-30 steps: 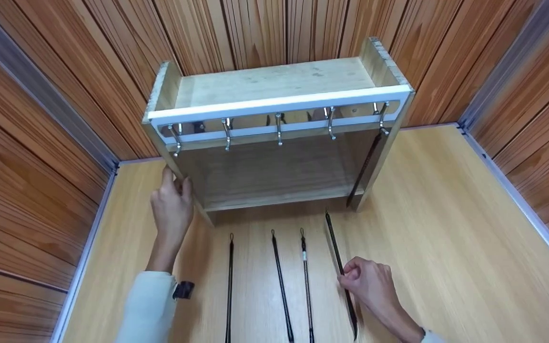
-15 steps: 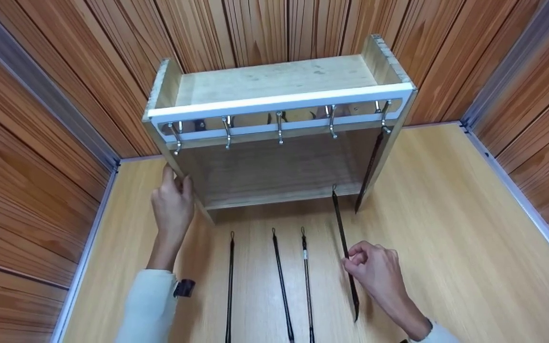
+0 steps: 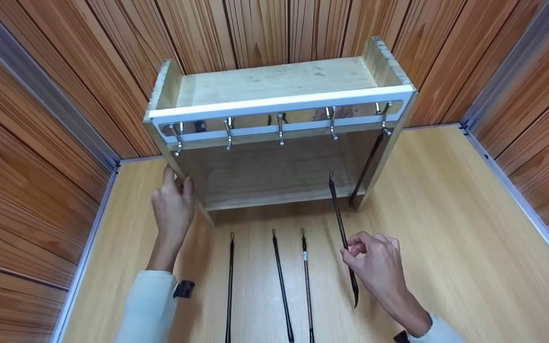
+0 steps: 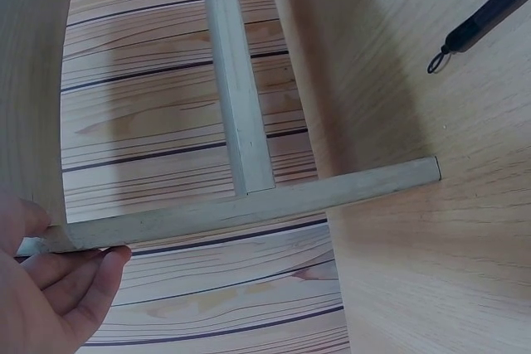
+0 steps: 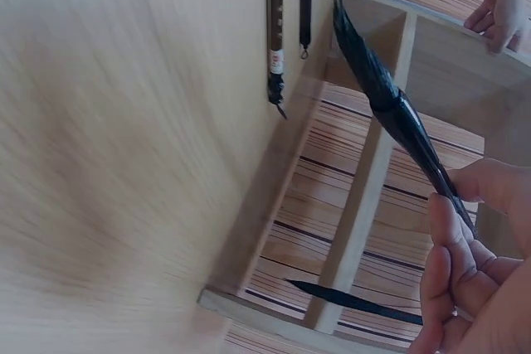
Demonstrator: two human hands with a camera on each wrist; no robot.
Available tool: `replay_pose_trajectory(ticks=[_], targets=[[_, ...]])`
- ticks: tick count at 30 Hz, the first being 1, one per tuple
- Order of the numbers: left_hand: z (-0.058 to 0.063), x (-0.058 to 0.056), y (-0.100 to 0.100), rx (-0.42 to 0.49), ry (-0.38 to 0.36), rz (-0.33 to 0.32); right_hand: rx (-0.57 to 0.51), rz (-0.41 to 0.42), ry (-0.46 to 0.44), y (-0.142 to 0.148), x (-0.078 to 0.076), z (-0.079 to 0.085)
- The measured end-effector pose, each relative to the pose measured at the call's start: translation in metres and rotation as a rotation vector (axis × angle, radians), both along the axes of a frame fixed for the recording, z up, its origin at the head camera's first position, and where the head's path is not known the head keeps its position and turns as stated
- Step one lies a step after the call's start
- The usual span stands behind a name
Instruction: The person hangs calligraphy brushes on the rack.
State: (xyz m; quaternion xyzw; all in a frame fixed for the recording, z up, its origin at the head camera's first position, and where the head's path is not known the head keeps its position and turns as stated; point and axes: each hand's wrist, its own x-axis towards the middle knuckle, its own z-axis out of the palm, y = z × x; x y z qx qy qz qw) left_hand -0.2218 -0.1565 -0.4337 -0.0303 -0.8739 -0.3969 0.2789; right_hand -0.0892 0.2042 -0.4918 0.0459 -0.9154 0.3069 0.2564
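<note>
Pinching the brush (image 3: 336, 209) with the right hand (image 3: 374, 262), near its middle, between thumb and index finger. Bends the other fingers of this hand loosely, with only the thickness of the brush between the pinching tips. Holds the brush above the table (image 3: 455, 200), loop end upward and toward the rack (image 3: 274, 81), dark hair tip downward and toward the body. Has this loop, as seen from the head, in front of the lower opening of the rack, below the hooks (image 3: 280, 131) and apart from them, just left of the hung brush (image 3: 368, 166).

Grips with the left hand (image 3: 173, 205) the left side board of the rack, by its front edge, thumb on one face and bent fingers on the other, so closed around the wood.

Has on the front of the rack a white bar (image 3: 279, 103) with five metal hooks; on the rightmost, the hung brush, slanting down near the right side board.

Has before the rack, lying on the table well apart from the rack's hooks, the left brush (image 3: 230, 286), the middle brush (image 3: 281, 286) and the labelled brush (image 3: 307, 286), all with loops toward the rack. Wears pale sleeves (image 3: 148, 305). Faces a panelled wall (image 3: 255, 33) behind the rack.
</note>
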Motion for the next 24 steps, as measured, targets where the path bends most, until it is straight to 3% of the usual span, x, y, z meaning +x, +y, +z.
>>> replay_pose_trajectory(ticks=[19, 24], targets=[[0.002, 0.0, 0.001, 0.016, -0.051, 0.014, 0.015, 0.023, 0.142, -0.004, -0.014, 0.037], [0.001, -0.001, 0.001, 0.002, 0.001, 0.016, 0.006, 0.043, 0.219, -0.005, -0.016, 0.042]])
